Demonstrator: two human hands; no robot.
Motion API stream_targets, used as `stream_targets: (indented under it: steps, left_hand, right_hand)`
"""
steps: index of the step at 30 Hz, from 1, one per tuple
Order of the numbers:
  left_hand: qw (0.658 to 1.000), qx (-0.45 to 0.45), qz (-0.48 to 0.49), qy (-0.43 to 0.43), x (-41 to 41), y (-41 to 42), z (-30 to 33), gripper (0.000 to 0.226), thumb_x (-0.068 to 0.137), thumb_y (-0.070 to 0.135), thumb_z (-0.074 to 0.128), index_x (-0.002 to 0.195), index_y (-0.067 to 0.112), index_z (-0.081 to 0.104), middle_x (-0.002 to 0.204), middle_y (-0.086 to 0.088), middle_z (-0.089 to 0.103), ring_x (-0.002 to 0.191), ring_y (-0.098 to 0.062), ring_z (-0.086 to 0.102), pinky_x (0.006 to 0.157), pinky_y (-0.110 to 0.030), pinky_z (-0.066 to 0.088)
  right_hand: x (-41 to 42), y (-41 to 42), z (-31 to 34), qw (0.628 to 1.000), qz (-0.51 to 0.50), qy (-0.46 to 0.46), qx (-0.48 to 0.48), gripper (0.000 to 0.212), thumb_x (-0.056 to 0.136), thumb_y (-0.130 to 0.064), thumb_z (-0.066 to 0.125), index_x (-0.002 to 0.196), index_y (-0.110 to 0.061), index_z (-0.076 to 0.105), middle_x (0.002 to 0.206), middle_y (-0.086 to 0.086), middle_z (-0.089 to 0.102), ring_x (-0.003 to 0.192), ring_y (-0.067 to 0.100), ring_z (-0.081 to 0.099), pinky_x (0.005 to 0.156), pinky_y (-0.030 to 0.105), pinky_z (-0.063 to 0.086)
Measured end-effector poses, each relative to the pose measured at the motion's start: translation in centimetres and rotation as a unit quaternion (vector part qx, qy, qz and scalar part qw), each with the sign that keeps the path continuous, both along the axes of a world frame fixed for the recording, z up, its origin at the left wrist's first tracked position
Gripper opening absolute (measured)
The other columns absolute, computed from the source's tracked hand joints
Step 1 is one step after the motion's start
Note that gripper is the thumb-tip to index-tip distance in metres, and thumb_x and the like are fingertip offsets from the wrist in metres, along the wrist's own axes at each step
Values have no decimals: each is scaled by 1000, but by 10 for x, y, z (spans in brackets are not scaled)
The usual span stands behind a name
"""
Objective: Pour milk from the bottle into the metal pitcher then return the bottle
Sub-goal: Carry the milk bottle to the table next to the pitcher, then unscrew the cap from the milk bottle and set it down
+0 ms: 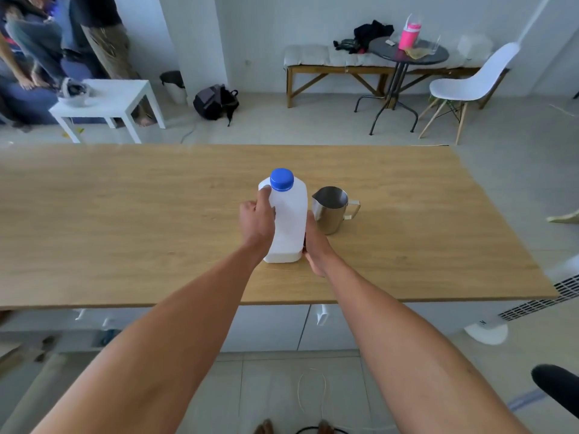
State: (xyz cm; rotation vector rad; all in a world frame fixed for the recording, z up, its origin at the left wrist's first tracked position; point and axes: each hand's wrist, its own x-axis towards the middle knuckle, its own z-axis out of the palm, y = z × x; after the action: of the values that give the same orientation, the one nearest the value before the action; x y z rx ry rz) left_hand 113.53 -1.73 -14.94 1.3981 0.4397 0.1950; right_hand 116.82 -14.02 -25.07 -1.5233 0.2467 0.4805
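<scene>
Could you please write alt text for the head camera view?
Two bare hands hold an upright white milk bottle with its blue cap on, standing on a wooden table; a metal pitcher stands just right of it.

matt white plastic bottle (pixel 289 220), shiny steel pitcher (pixel 330 209), wood-grain table (pixel 125 220).

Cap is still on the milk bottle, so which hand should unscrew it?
Probably the left hand: it sits high on the bottle, nearest the blue cap; the right hand steadies the base.
</scene>
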Motion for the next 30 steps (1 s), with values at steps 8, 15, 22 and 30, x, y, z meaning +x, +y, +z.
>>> stream_targets:
  steps: [8, 15, 22, 30]
  left_hand:
    - [999, 44, -13, -11, 6, 2, -5, 54, 99, 40, 49, 66, 9, 21, 68, -11, 21, 60, -22, 20, 50, -24, 27]
    - [997, 72, -17, -6, -2, -1, -9, 35, 78, 45, 37, 67, 15, 24, 67, -8, 25, 59, -20, 22, 55, -34, 22]
    - [997, 72, -12, -18, 5, -2, -18, 23, 82, 30, 33, 64, 19, 23, 58, 1, 25, 55, -17, 19, 52, -33, 17]
    - [998, 55, 8, -27, 11, -4, -20, 25, 82, 27, 32, 59, 22, 23, 55, 5, 26, 54, -15, 20, 52, -34, 16]
  right_hand:
    - [-14, -5, 44, 993, -80, -67, -54, 40, 98, -53, 41, 73, -26, 55, 72, -9, 60, 72, 15, 54, 71, 34, 42]
    - [-6, -1, 126, 868, -108, -359, -325, 39, 107, -40, 38, 71, -25, 41, 70, -9, 53, 67, 11, 47, 63, 33, 32]
    - [6, 31, 174, 703, 72, -368, -604, 51, 107, -48, 28, 110, -10, 62, 92, 7, 63, 77, 33, 56, 68, 37, 36]
    - [12, 42, 172, 603, 89, -435, -663, 36, 103, -36, 35, 78, -15, 51, 61, -2, 46, 56, 25, 51, 53, 30, 32]
